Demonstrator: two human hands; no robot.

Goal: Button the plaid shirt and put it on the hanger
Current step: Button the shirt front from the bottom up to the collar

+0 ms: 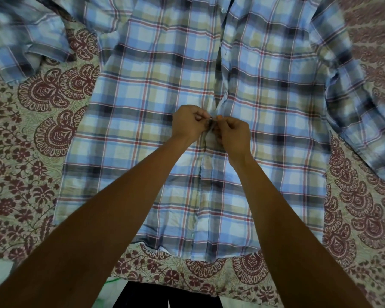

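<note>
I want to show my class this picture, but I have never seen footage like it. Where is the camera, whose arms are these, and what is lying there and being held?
There is one picture, taken by a wide-angle camera worn on a person's head, looking forward and down. That is why two bare arms reach in from the bottom edge: they belong to the wearer. No machine is involved.

A plaid shirt lies spread flat, front up, hem nearest the camera, sleeves out to both sides, on a bedspread printed with dark red paisley and flowers. No hanger is in view.

The left hand and right hand meet at the shirt's front opening, about midway up, pinching the two edges together. The button itself is too small to make out. Above the hands the front still gapes open.
</note>
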